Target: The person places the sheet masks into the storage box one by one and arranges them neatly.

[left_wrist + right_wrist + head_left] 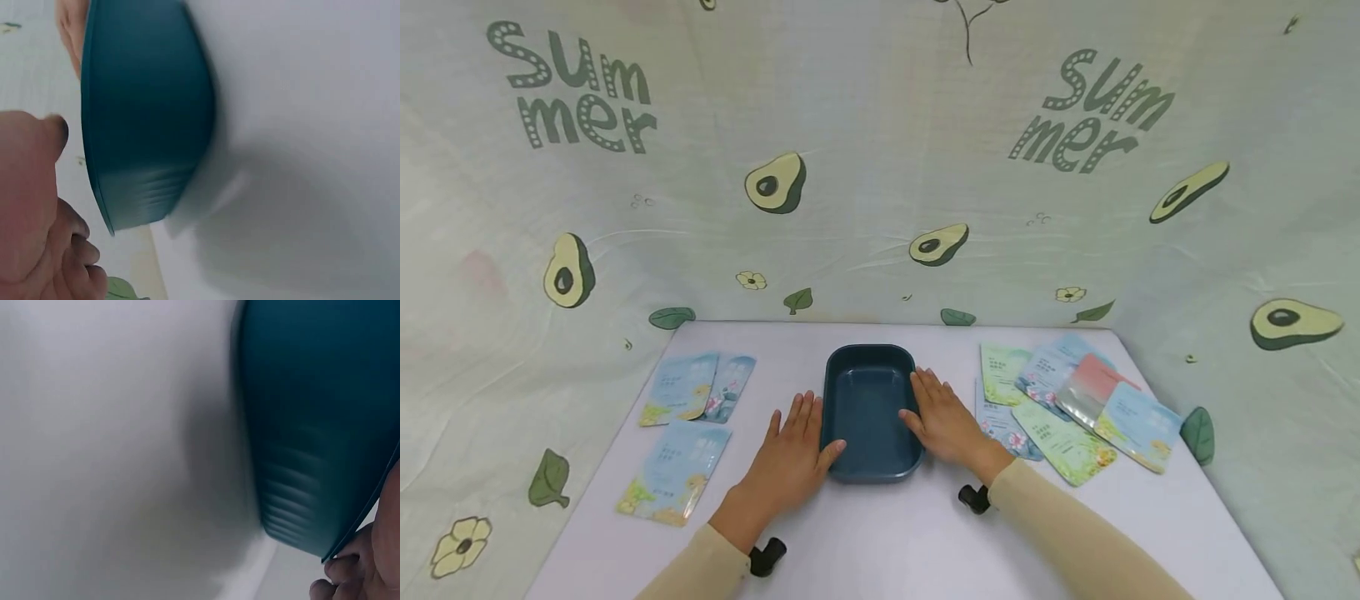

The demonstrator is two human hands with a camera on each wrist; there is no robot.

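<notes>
A dark teal rectangular tray (872,472) with rounded corners stands on the white table in the head view. Along its left side lies my left hand (793,458), fingers extended and thumb pointing at the near-left rim. My right hand (946,425) rests against the right rim, its fingers straight and its thumb reaching over the edge. From the left wrist, the tray's outer wall (150,100) appears beside the left thumb and fingertips (87,253). The right wrist view has the ribbed wall (294,469) with fingertips (344,569) right at its rim.
Blue sachets (677,471) lie on the table's left side. At the right, several overlapping sachets in green, blue and pink include a green one (1063,442) near the right forearm. A cloth printed with avocados (775,183) hangs behind the table (880,550).
</notes>
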